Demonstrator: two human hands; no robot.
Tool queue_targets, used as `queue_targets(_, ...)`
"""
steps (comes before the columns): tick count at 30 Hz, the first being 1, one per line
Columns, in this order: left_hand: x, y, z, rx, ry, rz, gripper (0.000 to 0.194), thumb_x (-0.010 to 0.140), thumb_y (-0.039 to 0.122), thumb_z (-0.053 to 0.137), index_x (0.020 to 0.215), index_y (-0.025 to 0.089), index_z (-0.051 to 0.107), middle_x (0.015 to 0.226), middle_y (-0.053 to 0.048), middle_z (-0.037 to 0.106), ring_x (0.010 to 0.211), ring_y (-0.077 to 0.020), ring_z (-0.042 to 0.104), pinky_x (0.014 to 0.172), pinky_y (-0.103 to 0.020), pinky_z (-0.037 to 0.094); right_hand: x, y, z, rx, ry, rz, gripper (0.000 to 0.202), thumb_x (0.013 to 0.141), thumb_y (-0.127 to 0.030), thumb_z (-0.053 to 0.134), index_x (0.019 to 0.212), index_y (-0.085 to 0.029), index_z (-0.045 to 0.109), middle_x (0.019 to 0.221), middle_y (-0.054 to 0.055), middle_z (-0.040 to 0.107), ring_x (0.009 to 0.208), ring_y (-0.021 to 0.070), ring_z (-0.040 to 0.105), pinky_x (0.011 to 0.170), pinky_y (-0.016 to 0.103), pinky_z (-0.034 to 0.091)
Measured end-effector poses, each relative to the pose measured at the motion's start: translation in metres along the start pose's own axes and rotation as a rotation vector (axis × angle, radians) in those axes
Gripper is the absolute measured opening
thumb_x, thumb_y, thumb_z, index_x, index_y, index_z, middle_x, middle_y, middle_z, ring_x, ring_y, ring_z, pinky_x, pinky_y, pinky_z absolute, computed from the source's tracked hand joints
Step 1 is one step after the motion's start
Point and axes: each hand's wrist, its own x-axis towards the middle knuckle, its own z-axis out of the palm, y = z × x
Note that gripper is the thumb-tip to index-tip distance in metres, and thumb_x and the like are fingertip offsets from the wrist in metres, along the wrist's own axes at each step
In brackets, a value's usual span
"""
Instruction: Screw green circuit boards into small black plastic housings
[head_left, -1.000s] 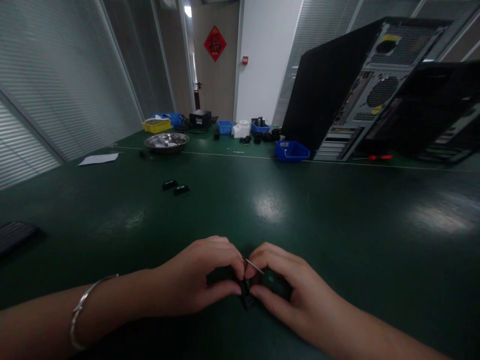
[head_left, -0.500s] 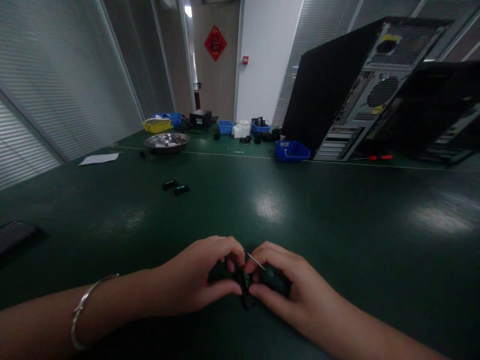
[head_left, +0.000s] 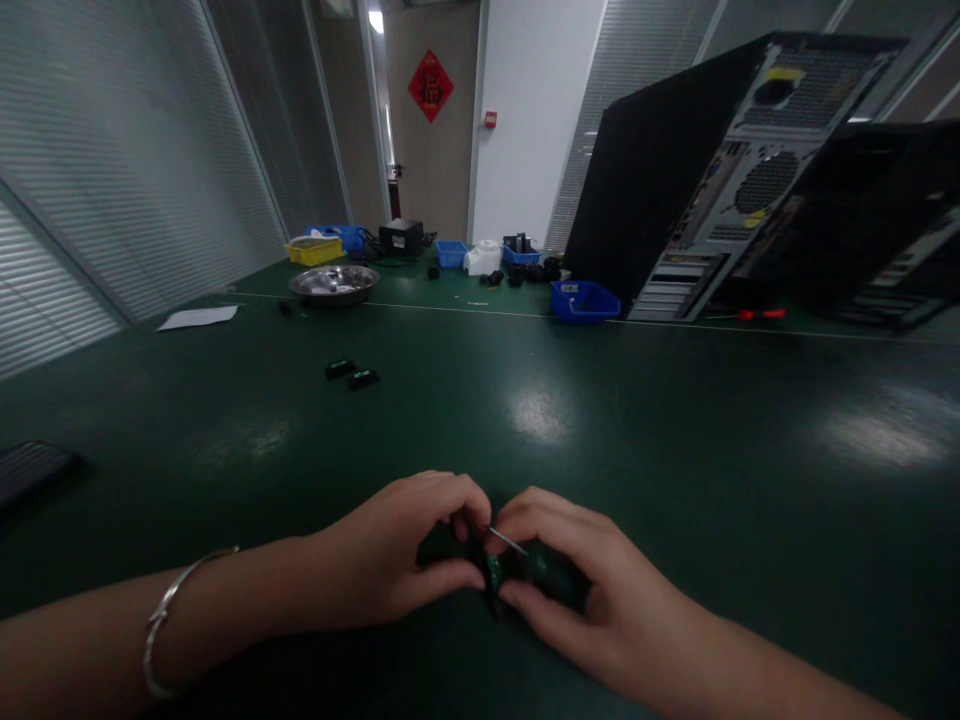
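Left hand [head_left: 442, 548] and right hand [head_left: 566, 580] pinching the black-and-green part [head_left: 493, 572], we should angle the right-palmed screwdriver [head_left: 551, 572] clear of the left.

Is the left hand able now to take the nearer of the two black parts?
Probably not yet: the left hand is holding a dark piece, though nothing visible blocks its way to the nearer part.

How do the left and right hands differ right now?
The left hand has a silver bracelet on its arm; the right hand has none in view. The right hand holds a dark-handled tool; the left hand grips no handle. Both have fingers at a small dark part.
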Motion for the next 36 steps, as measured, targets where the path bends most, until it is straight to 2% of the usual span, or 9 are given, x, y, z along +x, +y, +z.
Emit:
queue_targets(5,0.0004,0.0010,-0.0005,-0.003,-0.003,0.000,0.020,0.085,0.017,0.067,0.102,0.018,0.057,0.095,-0.003,0.062,0.085,-0.0175,0.059,0.076,-0.030,0.045,-0.0008,-0.0010,-0.0011,-0.020,-0.040,-0.039,0.023,0.088,-0.005,0.059,0.107,-0.019,0.062,0.108,0.007,0.062,0.097,0.0167,0.062,0.084,0.029,0.052)
queue_targets(15,0.0006,-0.0003,0.0010,0.008,-0.003,0.002,0.020,0.086,0.018,0.068,0.103,0.018,0.057,0.096,-0.003,0.062,0.087,-0.0176,0.059,0.077,-0.029,0.045,-0.0001,-0.0018,-0.0008,-0.037,-0.073,-0.020,0.027,0.087,-0.003,0.058,0.109,-0.018,0.064,0.109,0.006,0.061,0.097,0.0163,0.061,0.084,0.029,0.053)
queue_targets(30,-0.0005,0.0010,-0.0009,0.031,-0.021,0.013,0.021,0.086,0.019,0.067,0.104,0.020,0.056,0.097,-0.003,0.063,0.088,-0.0185,0.059,0.078,-0.030,0.045,0.0015,-0.0028,-0.0031,0.012,-0.042,0.017,0.021,0.086,-0.005,0.062,0.102,-0.019,0.064,0.106,0.006,0.063,0.098,0.0180,0.062,0.086,0.031,0.052)
queue_targets(36,-0.0019,0.0002,-0.0037,0.042,0.011,0.080,0.024,0.088,0.023,0.068,0.108,0.018,0.055,0.104,-0.007,0.062,0.093,-0.0207,0.058,0.083,-0.033,0.046,0.0020,0.0006,-0.0038,0.067,0.040,0.024,0.018,0.091,-0.011,0.060,0.106,-0.020,0.064,0.105,0.005,0.064,0.098,0.0177,0.063,0.087,0.032,0.050)
